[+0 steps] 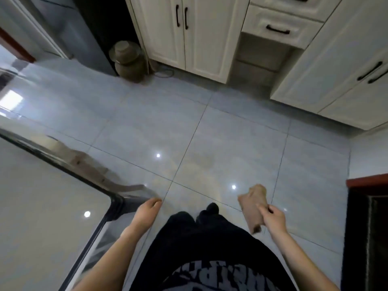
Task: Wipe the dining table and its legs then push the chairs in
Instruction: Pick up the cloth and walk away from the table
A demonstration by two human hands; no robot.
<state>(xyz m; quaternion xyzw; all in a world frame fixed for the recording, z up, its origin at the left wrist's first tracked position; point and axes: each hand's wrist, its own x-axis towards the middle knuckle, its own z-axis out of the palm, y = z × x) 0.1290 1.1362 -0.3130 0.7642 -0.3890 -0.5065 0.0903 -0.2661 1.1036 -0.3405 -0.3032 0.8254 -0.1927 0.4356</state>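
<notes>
The dining table (42, 206) fills the lower left, a glossy pale top with a dark rounded edge. Its corner sits just left of my left hand (147, 213), which hangs beside it with fingers loosely apart and nothing in it. My right hand (274, 217) is shut on a brown cloth (253, 206), held in the air over the floor at the lower right. A wooden chair part (84, 162) shows blurred beyond the table's far edge. The table legs are hidden.
Grey glossy floor tiles (210, 133) spread ahead. Cream cabinets (189, 34) with black handles line the back and right (336, 70). A brown lidded pot (128, 59) stands by a dark appliance. A dark mat and red threshold (367, 217) lie at the right.
</notes>
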